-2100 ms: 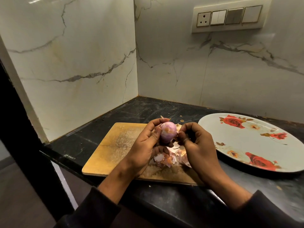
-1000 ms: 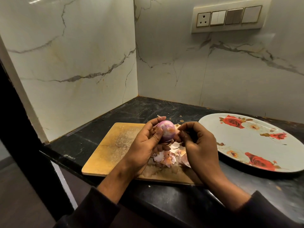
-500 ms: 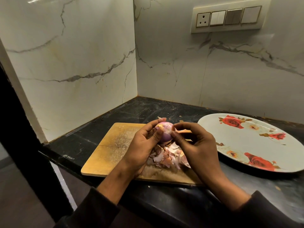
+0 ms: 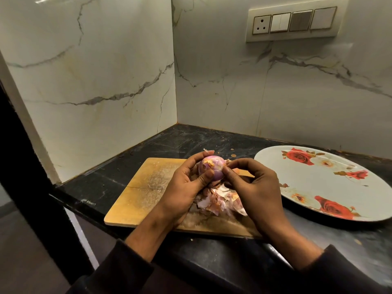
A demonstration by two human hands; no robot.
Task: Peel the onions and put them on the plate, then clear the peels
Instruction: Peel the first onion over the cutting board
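Item: onion (image 4: pixel 212 167), one, pale purple, mostly peeled, a few tan scraps of skin showing on its upper face. It is being held in the air above the far end of the cutting board (image 4: pixel 146 194), not resting on anything.

Left hand (image 4: pixel 186 185): it is being wrapped round the onion from the left, fingers curled behind it and thumb pressing across its near side, so that the onion is being gripped firmly.

Right hand (image 4: pixel 254 187): its thumb and forefinger are being brought together at the onion's right side, apparently pinching a scrap of skin; whether a scrap is actually caught cannot be told.

Peels (image 4: pixel 218 201): a loose heap is lying on the board directly beneath the two hands.

Plate (image 4: pixel 331 187): oval, rose-patterned, nothing on it, sitting on the black counter (image 4: pixel 169 141) to the right of the board.

Key relation: the plate is lying to the right of the onion and nearer the right hand, while the onion is being carried by the left. The onion is nearly round, so no long axis is being offered as a guide. Judgement: peeling is close to finished on this onion; a transfer rightward is probably being called for next.
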